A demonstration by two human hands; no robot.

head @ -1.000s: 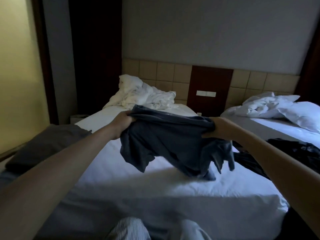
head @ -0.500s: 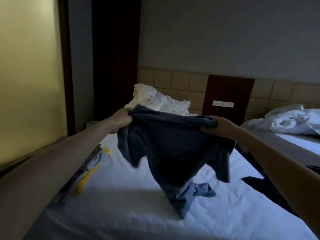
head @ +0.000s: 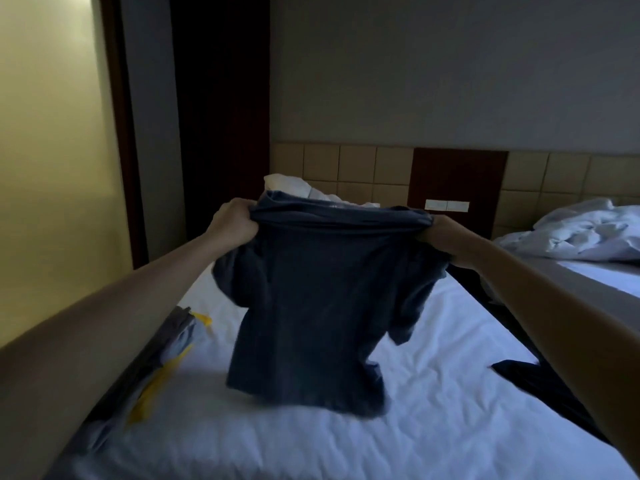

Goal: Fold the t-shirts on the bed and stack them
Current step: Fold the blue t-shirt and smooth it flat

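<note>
Blue-grey t-shirt (head: 311,306) hangs mid-frame, left hand (head: 232,221) and right hand (head: 441,237) clamped on its shoulders. Next: lay flat on bed (head: 433,427).

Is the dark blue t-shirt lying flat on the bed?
No, the left hand and the right hand grip the t-shirt by its upper edge, and it hangs down over the bed.
</note>
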